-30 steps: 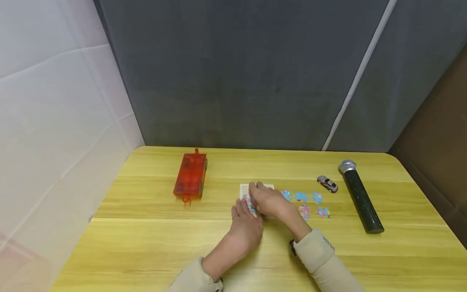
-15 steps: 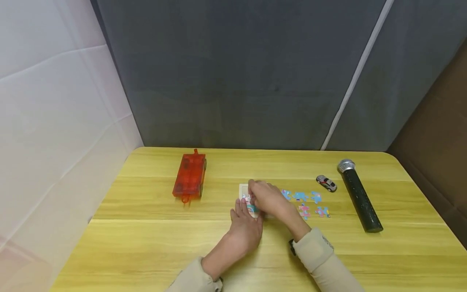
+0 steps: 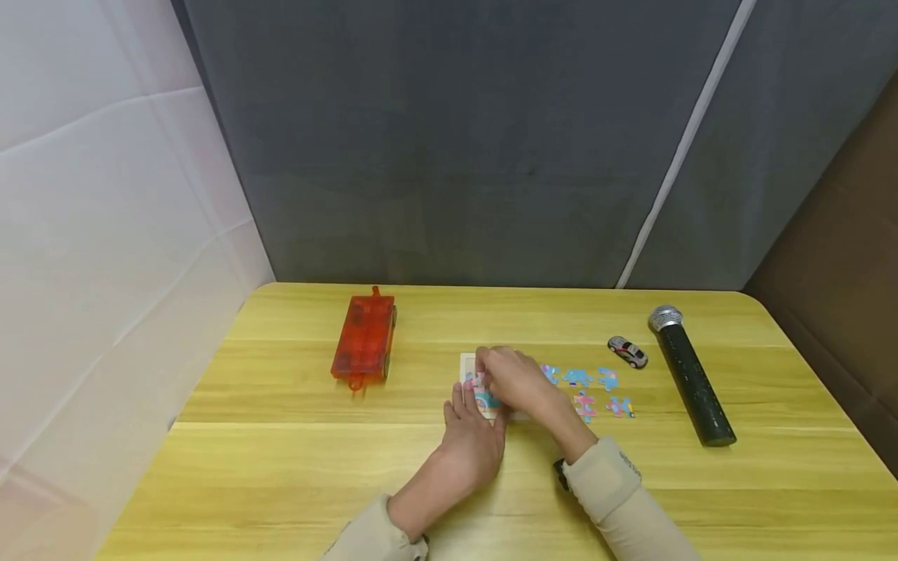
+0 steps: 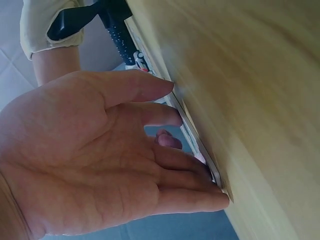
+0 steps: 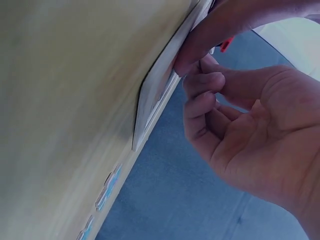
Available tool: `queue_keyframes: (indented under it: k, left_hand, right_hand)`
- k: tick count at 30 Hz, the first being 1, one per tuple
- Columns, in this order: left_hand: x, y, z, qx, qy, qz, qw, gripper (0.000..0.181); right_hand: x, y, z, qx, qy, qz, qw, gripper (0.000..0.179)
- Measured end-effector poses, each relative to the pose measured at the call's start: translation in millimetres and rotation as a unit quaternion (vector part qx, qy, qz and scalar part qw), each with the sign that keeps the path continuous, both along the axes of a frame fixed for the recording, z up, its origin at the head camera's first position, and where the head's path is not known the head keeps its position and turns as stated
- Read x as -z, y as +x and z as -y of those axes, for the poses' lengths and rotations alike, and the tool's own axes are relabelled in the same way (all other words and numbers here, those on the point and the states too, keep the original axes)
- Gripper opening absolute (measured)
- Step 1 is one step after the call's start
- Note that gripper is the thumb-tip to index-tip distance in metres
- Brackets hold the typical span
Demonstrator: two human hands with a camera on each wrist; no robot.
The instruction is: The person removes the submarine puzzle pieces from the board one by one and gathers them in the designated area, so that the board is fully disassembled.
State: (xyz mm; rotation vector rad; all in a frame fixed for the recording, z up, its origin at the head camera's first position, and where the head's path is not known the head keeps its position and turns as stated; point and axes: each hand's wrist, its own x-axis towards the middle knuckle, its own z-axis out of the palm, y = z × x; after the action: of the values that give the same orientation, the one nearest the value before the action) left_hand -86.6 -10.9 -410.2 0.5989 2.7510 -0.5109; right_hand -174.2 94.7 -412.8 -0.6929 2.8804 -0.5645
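Observation:
A small light-coloured puzzle tray (image 3: 464, 363) lies on the table, partly covered by both hands. My left hand (image 3: 471, 448) rests at its near left edge with straight fingers; in the left wrist view the fingertips (image 4: 215, 199) and thumb touch the tray's side. Over the tray, my right hand (image 3: 521, 383) has its fingers curled, pinching at a pink puzzle piece (image 3: 477, 379); the fingertips hide most of the piece. In the right wrist view its thumb and index (image 5: 207, 67) meet just above the tray. Teal and pink pieces (image 3: 484, 400) show inside the tray.
Several loose puzzle pieces (image 3: 578, 378) lie right of the tray. Beyond them are a small toy car (image 3: 627, 352) and a black microphone (image 3: 694, 382). A red translucent toy wagon (image 3: 365, 335) stands at the left. A dark partition (image 3: 449, 156) closes the table's far edge.
My right hand has shifted slightly over the tray, its fingertips drawn in, and more of the teal and pink pieces shows. The left hand has stayed in place.

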Motion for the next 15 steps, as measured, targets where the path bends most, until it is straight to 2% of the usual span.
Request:
queue_keyframes:
  k: [9,15]
  left_hand:
    - [5.2,-0.7,3.6,0.030,-0.002,-0.012,0.9995,0.065]
    - [1.6,1.2,2.7,0.014,0.001,-0.010,0.9999,0.069]
  right_hand:
    - [-6.7,-6.6,-16,0.022,-0.050,0.016,0.9984,0.011]
    - [-17.2,-13.4,-42,0.008,-0.066,0.064,0.9958,0.010]
